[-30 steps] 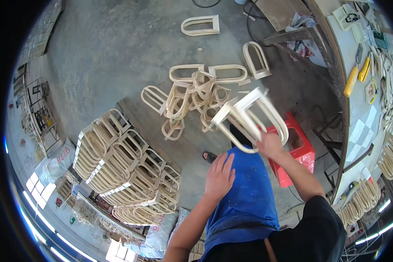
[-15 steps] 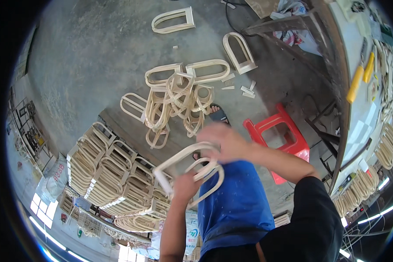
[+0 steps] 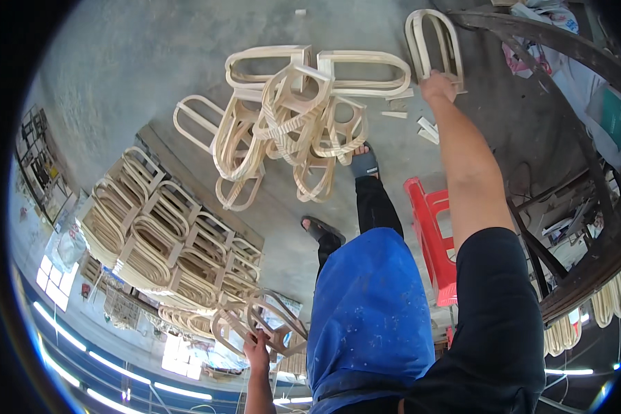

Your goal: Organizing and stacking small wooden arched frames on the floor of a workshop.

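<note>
My right hand (image 3: 439, 87) reaches out to the far right, closed on the straight end of a U-shaped wooden frame (image 3: 455, 43) at the floor. Down at the left, my left hand (image 3: 257, 348) grips pale wooden U-shaped frames (image 3: 277, 319), held beside the blue apron (image 3: 372, 303) and in front of the stacked ones. How many it holds is hard to tell against that stack. Between my hands, further off, lies a loose heap of similar wooden frames (image 3: 293, 103), some crossing over each other.
A large stack of wooden frames (image 3: 152, 234) fills the left. A red plastic stool (image 3: 435, 241) stands beside my right arm. Small wood offcuts (image 3: 428, 130) lie on the concrete floor. At the right are a dark workbench frame (image 3: 586, 52) and plastic bags (image 3: 573, 90).
My right hand has left the frames held before me and gone out to the frame on the floor. My left hand has moved down and left with its frames. The view has shifted.
</note>
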Demonstrator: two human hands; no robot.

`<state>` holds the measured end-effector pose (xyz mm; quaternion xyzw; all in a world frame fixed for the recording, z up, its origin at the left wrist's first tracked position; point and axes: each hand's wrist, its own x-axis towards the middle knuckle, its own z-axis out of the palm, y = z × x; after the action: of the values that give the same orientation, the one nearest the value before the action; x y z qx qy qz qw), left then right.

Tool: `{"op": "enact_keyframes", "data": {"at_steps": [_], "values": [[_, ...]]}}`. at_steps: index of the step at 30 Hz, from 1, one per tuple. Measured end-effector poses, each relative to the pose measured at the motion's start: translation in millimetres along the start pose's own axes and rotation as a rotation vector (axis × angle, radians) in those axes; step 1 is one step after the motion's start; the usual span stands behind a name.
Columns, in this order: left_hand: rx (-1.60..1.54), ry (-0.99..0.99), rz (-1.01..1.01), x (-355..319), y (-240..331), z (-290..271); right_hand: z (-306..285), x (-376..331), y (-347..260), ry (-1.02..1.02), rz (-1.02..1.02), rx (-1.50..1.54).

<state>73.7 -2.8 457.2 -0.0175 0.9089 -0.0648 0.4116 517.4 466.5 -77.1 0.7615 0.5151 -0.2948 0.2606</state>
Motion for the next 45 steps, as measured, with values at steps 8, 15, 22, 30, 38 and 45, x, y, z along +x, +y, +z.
{"op": "enact_keyframes", "data": {"at_steps": [8,15,22,30,38,45], "values": [[-0.224,0.135,-0.074,-12,-68,-19,15,-109,75,-0.041,0.032,0.017],[-0.135,0.171,-0.047,-71,-106,-24,24,-270,174,-0.210,0.101,0.261],[-0.423,0.326,-0.157,-100,-273,7,-6,-375,182,-0.340,0.224,0.607],[-1.117,0.504,-0.473,-132,-511,107,-29,-532,98,-0.296,-0.301,0.604],[-1.661,0.722,-0.796,-154,-693,233,52,-815,15,-0.288,-0.747,0.458],[-1.839,0.504,-0.847,-131,-755,250,166,-1034,-65,-0.794,-0.846,0.465]]}}
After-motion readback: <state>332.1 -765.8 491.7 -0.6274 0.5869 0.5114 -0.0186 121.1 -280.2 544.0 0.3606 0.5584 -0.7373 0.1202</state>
